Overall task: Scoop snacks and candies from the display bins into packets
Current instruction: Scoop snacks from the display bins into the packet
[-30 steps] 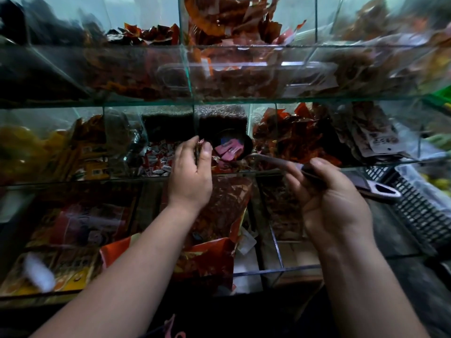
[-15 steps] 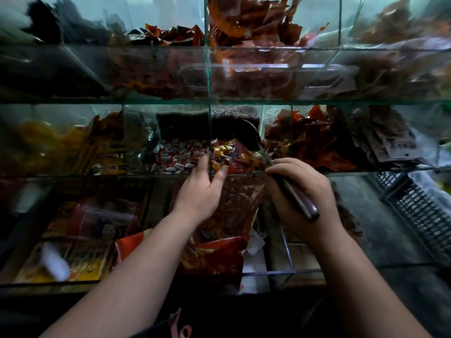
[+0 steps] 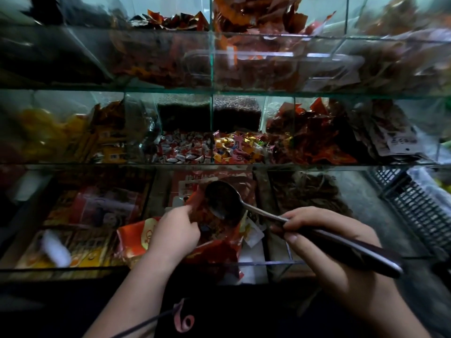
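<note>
My right hand (image 3: 327, 242) grips the dark handle of a metal spoon (image 3: 223, 200). The spoon's bowl looks empty and hovers over the mouth of a red packet (image 3: 214, 250) in the lowest tier. My left hand (image 3: 174, 231) pinches the packet's upper edge at the left and holds it open. Just above, in the middle tier, a glass bin holds mixed colourful candies (image 3: 238, 146), and the bin to its left holds red-and-white wrapped candies (image 3: 184, 148).
Glass shelves and dividers (image 3: 219, 92) stack in three tiers, filled with red and orange snack packs. A clear plastic scoop (image 3: 141, 128) lies in the middle tier at the left. A dark plastic crate (image 3: 415, 203) stands at the right. Dried brown snacks (image 3: 307, 191) fill the lower right bin.
Both hands dropped from the middle-tier candy bins to the lowest tier. The spoon swung down over the red packet, and my left hand took hold of the packet's edge.
</note>
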Demonstrator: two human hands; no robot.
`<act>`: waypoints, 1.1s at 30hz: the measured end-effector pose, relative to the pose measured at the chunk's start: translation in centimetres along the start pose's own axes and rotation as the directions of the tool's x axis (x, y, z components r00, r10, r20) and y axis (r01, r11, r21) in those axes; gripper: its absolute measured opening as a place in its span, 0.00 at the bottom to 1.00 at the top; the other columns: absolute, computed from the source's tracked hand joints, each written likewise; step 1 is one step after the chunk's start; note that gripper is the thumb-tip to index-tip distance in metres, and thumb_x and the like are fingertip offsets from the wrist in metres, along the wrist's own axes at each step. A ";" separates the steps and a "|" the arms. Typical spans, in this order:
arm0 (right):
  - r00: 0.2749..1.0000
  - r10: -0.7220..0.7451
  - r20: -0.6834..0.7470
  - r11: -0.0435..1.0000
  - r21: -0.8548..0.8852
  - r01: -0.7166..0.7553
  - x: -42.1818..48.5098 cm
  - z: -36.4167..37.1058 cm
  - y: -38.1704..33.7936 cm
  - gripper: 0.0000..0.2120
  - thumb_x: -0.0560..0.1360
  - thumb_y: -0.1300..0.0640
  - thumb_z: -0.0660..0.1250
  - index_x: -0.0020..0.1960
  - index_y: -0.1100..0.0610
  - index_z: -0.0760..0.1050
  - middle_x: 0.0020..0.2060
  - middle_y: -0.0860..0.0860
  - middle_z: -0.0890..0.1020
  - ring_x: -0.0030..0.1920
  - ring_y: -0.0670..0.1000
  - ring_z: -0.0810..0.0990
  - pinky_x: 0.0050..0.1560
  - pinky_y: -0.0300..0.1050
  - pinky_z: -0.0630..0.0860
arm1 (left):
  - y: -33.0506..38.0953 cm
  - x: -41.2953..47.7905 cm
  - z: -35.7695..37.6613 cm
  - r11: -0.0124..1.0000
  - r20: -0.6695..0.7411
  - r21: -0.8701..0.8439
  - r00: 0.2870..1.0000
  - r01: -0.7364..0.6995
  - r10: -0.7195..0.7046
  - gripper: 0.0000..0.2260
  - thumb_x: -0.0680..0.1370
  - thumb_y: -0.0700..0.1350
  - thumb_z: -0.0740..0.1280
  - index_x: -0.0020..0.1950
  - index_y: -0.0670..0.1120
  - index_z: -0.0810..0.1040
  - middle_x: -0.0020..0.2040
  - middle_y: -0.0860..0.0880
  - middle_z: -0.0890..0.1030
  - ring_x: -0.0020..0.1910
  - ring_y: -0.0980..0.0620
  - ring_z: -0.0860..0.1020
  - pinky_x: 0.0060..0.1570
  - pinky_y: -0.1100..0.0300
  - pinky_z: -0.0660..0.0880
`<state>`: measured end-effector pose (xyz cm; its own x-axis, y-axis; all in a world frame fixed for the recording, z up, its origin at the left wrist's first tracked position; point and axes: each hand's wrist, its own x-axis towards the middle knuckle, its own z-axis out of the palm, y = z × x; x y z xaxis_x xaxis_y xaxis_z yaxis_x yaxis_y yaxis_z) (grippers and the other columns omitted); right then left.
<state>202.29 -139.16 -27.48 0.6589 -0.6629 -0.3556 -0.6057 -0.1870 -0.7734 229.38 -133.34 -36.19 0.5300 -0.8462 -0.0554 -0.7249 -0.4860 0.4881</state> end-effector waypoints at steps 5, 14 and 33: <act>0.702 -0.550 -0.453 0.834 -0.257 0.488 -1.9 3.1 -2.2 0.05 0.72 0.57 0.71 0.45 0.49 0.83 0.43 0.41 0.85 0.46 0.41 0.85 0.48 0.33 0.77 | 0.9 -1.1 -1.3 0.963 -0.028 -0.227 0.989 -0.148 0.145 0.24 0.75 0.44 0.65 0.71 0.54 0.74 0.68 0.56 0.77 0.66 0.52 0.76 0.59 0.63 0.71; 0.840 -0.414 -0.351 0.875 -0.406 0.262 3.8 5.9 0.9 0.07 0.74 0.60 0.73 0.51 0.53 0.84 0.48 0.47 0.85 0.51 0.50 0.84 0.51 0.51 0.80 | 0.8 -3.3 0.9 0.944 0.128 -0.307 0.978 -0.121 0.167 0.35 0.75 0.42 0.68 0.79 0.55 0.59 0.80 0.60 0.57 0.74 0.56 0.66 0.68 0.64 0.65; 0.809 0.275 -0.520 0.869 0.495 0.023 6.2 7.1 1.1 0.04 0.72 0.55 0.78 0.40 0.54 0.86 0.33 0.53 0.87 0.34 0.47 0.84 0.35 0.41 0.78 | -0.4 -2.9 1.9 0.935 0.191 -0.350 0.974 -0.052 0.125 0.40 0.73 0.37 0.64 0.82 0.54 0.53 0.81 0.56 0.55 0.77 0.52 0.61 0.64 0.68 0.60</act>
<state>208.93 -138.32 -34.27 0.1347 -0.9645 -0.2273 -0.2905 0.1809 -0.9396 227.32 -131.14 -37.89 0.3415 -0.9263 -0.1591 -0.5516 -0.3346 0.7641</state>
